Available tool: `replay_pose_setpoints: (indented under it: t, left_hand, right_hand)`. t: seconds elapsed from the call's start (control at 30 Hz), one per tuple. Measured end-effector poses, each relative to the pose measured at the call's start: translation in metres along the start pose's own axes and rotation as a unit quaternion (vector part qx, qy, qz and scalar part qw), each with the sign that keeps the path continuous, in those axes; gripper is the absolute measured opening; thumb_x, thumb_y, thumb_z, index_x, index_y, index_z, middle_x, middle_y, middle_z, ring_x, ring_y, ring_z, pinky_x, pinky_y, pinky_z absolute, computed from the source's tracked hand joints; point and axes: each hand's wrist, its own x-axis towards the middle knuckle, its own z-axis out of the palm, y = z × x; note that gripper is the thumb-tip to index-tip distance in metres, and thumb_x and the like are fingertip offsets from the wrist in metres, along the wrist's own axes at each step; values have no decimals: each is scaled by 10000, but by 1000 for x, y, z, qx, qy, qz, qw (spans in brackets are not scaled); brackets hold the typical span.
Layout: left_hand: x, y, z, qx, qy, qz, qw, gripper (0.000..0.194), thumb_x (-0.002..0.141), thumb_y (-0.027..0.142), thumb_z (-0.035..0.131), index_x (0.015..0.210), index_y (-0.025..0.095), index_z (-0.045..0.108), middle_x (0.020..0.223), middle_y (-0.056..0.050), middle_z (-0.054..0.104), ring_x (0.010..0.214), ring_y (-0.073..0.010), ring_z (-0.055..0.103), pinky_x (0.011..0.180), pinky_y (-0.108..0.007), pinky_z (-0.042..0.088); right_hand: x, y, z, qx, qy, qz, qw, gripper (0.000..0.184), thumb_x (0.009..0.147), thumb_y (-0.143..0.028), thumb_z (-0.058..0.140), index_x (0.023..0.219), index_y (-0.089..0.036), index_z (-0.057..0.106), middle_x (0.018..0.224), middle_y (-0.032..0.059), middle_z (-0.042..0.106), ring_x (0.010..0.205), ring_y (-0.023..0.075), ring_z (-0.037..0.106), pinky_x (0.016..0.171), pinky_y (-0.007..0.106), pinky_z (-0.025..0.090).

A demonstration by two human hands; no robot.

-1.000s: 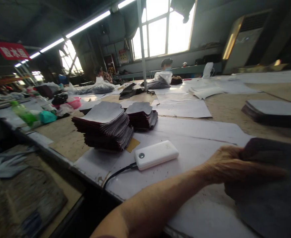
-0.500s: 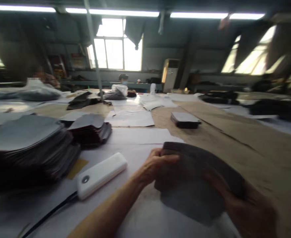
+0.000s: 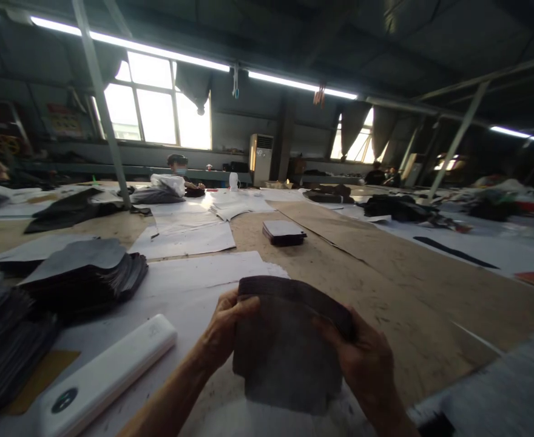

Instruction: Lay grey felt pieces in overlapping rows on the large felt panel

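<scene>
Both of my hands grip one bundle of dark cut pieces [image 3: 285, 340], stood on edge on the white-papered table [image 3: 194, 285] just in front of me. My left hand [image 3: 224, 325] clasps its left edge with the thumb over the front. My right hand [image 3: 362, 361] clasps the right edge, fingers curled round it. A white power bank [image 3: 107, 373] with a cable lies to the left of my left forearm.
Stacks of dark cut pieces [image 3: 85, 273] stand at the left, and a small stack [image 3: 284, 232] lies further back on the brown board. White paper sheets [image 3: 185, 237] cover parts of the table. A person [image 3: 177, 165] sits at the far end by the window.
The view has swung right and upward. My right hand has come into sight and closed on the bundle's right edge. The bundle now stands nearer and more upright between both hands.
</scene>
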Motion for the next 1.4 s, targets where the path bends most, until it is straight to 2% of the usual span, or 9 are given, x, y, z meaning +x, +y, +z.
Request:
replay_pose_setpoints:
  t: [0.1, 0.3, 0.43, 0.53, 0.63, 0.8, 1.07, 1.23, 1.4]
  left_hand:
    - [0, -2, 1, 3, 15, -3, 1000, 211, 716, 305, 633, 829, 128, 649, 680, -29, 628, 587, -126, 556, 570, -231, 441]
    - [1, -2, -4, 151, 8, 94, 984, 177, 716, 275, 649, 843, 152, 654, 750, -1, 616, 701, -113, 520, 647, -203, 405]
    - [1, -2, -7, 127, -10, 84, 988, 195, 699, 232, 656, 882, 164, 653, 781, -7, 624, 749, -138, 531, 705, -231, 409]
    - [0, -6, -7, 113, -30, 29, 993, 258, 656, 209, 676, 907, 153, 654, 811, -28, 642, 763, -172, 557, 715, -268, 432]
    - [1, -9, -5, 143, -22, 11, 989, 212, 656, 240, 668, 836, 129, 664, 781, -35, 648, 730, -179, 565, 671, -260, 437]
    - [1, -6, -2, 158, 2, 26, 987, 163, 631, 253, 690, 732, 128, 657, 686, -4, 629, 634, -134, 536, 581, -211, 410]
    - [0, -5, -3, 64, 21, -81, 994, 219, 582, 241, 730, 748, 118, 657, 682, -30, 658, 589, -144, 584, 563, -232, 446]
    - [0, -6, 0, 53, 36, -119, 991, 221, 546, 252, 743, 679, 108, 643, 620, -39, 653, 513, -140, 578, 501, -226, 439]
    - [0, -8, -1, 89, 43, -119, 988, 237, 545, 266, 741, 691, 107, 644, 620, -39, 655, 513, -142, 579, 500, -225, 439]
  right_hand:
    - [-1, 1, -1, -27, 12, -24, 999, 290, 570, -389, 710, 787, -198, 693, 663, 10, 667, 621, 187, 607, 574, 235, 473]
    - [15, 3, -4, 191, -135, 206, 950, 378, 535, -356, 748, 820, -123, 662, 741, 71, 677, 631, 226, 620, 574, 304, 495]
    - [5, 3, -1, 76, -30, 60, 995, 279, 545, -334, 734, 773, -182, 682, 678, 6, 664, 619, 193, 598, 566, 255, 471]
    - [-2, 2, 0, 14, 27, -29, 999, 211, 571, -333, 710, 742, -209, 694, 635, -15, 651, 618, 183, 588, 594, 241, 462]
    - [4, 5, -3, 79, -20, 59, 995, 281, 552, -334, 737, 790, -191, 691, 699, 10, 675, 658, 205, 606, 600, 262, 475]
    - [14, 19, -8, 279, -151, 154, 936, 355, 652, -378, 695, 923, -150, 677, 817, 62, 688, 766, 229, 626, 703, 322, 489]
    - [8, 12, 1, 354, -64, 226, 905, 310, 688, -401, 664, 820, -122, 688, 789, 69, 689, 728, 233, 636, 706, 350, 501]
    - [10, 13, 2, 372, -85, 262, 887, 311, 705, -384, 647, 853, -113, 682, 824, 79, 686, 784, 236, 631, 703, 339, 505]
    - [11, 14, 2, 351, -82, 209, 909, 325, 700, -370, 646, 903, -117, 659, 885, 81, 674, 825, 238, 615, 721, 337, 490]
